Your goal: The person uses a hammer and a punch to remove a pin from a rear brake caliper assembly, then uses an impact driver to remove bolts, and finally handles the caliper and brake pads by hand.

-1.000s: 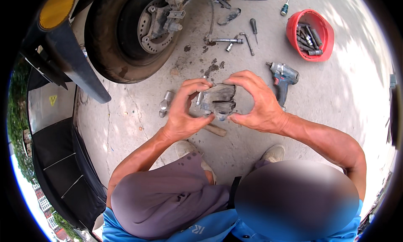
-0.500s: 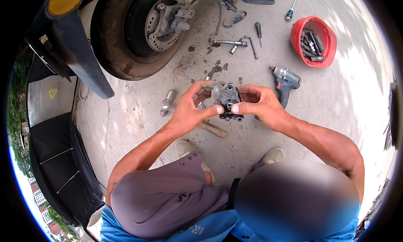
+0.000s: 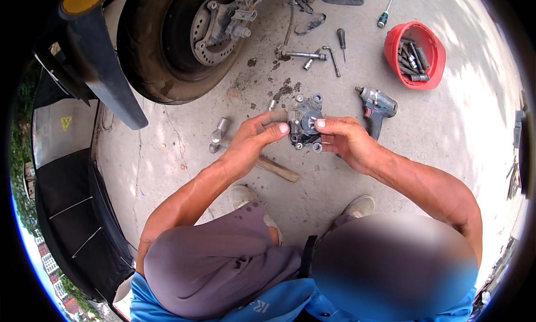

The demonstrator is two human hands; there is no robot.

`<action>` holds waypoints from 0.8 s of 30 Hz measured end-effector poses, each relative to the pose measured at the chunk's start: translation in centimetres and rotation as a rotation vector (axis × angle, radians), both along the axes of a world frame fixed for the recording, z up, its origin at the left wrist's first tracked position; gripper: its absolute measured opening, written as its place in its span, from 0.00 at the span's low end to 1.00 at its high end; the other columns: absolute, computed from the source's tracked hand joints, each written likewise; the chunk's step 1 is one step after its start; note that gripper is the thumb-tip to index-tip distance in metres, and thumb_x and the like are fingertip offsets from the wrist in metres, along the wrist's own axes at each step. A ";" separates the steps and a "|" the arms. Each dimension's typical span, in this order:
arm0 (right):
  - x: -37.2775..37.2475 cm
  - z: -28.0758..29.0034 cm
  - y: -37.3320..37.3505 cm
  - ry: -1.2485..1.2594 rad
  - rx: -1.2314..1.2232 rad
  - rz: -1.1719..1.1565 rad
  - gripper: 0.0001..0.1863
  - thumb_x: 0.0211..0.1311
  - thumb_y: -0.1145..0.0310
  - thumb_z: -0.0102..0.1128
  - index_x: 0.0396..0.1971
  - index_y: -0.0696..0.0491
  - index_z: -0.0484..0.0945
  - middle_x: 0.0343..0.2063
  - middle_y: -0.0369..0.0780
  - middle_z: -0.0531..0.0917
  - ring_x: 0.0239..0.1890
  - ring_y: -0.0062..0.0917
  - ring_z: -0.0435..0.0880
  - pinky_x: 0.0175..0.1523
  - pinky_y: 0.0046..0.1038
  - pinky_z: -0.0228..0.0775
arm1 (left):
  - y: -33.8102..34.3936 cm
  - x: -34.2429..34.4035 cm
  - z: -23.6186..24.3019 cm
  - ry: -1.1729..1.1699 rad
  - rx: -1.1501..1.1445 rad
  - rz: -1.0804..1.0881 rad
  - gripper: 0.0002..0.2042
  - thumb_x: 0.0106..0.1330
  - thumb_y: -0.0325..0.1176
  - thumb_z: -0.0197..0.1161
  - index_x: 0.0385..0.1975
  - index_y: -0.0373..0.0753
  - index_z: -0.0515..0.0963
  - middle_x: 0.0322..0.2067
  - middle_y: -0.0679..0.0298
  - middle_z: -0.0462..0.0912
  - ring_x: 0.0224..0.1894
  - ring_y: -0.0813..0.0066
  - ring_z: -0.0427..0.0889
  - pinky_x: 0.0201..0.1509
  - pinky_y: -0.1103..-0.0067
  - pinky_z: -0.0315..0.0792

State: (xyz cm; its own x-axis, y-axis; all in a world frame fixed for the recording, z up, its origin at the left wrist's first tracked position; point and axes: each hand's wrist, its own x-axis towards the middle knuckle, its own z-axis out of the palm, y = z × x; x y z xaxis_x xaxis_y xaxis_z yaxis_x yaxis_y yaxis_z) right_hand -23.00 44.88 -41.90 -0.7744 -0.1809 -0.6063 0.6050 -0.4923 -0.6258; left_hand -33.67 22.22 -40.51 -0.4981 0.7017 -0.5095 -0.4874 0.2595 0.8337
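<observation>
A greasy grey brake caliper [image 3: 304, 111] is held up between my hands in the middle of the head view, its round dark piston side facing me. My right hand [image 3: 353, 142] grips its right side, with the thumb pressed on the round part and the fingers curled behind. At its left edge are the thumb and fingertips of my left hand [image 3: 254, 140], pinching the rim. Parts of the caliper's back are hidden by the fingers.
A hammer [image 3: 279, 169] and a small socket [image 3: 272, 105] lie on the concrete. To the right are a cordless impact driver [image 3: 381, 106] and a red helmet [image 3: 441, 65] holding several sockets. Wrenches and screwdrivers lie ahead. A wheel [image 3: 167, 93] with a brake disc [image 3: 226, 53] stands at upper left.
The caliper has turned in my hands and moved slightly up and to the right. My left thumb has slid off its face to the left edge; my right thumb stays on it.
</observation>
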 end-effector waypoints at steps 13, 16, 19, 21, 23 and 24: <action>0.2 0.1 -0.3 0.046 0.135 0.048 0.45 0.53 0.52 0.76 0.63 0.66 0.69 0.57 0.47 0.79 0.61 0.30 0.75 0.64 0.36 0.63 | 0.0 -0.1 0.5 0.039 -0.095 0.002 0.28 0.64 0.43 0.70 0.58 0.31 0.75 0.51 0.55 0.81 0.58 0.69 0.76 0.66 0.71 0.64; 0.1 0.2 -0.6 0.081 0.171 0.039 0.48 0.50 0.53 0.78 0.63 0.68 0.67 0.56 0.49 0.79 0.59 0.33 0.77 0.65 0.35 0.65 | 0.2 -0.1 0.9 0.065 -0.101 -0.008 0.28 0.63 0.41 0.72 0.57 0.31 0.75 0.50 0.55 0.82 0.56 0.69 0.77 0.65 0.71 0.66; -0.1 0.3 -0.6 0.127 0.197 0.036 0.50 0.48 0.55 0.81 0.63 0.71 0.66 0.55 0.53 0.79 0.59 0.34 0.78 0.65 0.33 0.67 | 0.2 -0.1 0.8 0.082 -0.096 -0.012 0.27 0.63 0.41 0.72 0.57 0.31 0.75 0.50 0.55 0.82 0.56 0.69 0.77 0.64 0.71 0.66; -0.1 0.3 -0.6 0.149 0.189 0.041 0.51 0.47 0.55 0.81 0.63 0.72 0.65 0.55 0.54 0.79 0.59 0.35 0.78 0.65 0.32 0.68 | 0.1 0.0 0.8 0.090 -0.091 -0.015 0.26 0.64 0.41 0.71 0.57 0.31 0.76 0.50 0.55 0.82 0.56 0.69 0.77 0.64 0.71 0.66; 0.0 0.1 -0.7 0.119 0.259 0.045 0.51 0.47 0.55 0.81 0.63 0.72 0.65 0.54 0.55 0.79 0.59 0.34 0.78 0.66 0.32 0.67 | 0.1 0.0 1.1 0.095 -0.142 -0.015 0.26 0.65 0.42 0.70 0.57 0.31 0.76 0.49 0.55 0.83 0.56 0.69 0.77 0.64 0.70 0.65; 0.1 0.1 -0.6 0.118 0.259 0.043 0.51 0.47 0.55 0.81 0.63 0.72 0.65 0.54 0.55 0.79 0.59 0.34 0.78 0.66 0.32 0.67 | 0.1 0.1 1.0 0.094 -0.142 -0.017 0.26 0.65 0.42 0.70 0.57 0.31 0.76 0.49 0.55 0.83 0.56 0.69 0.77 0.64 0.70 0.65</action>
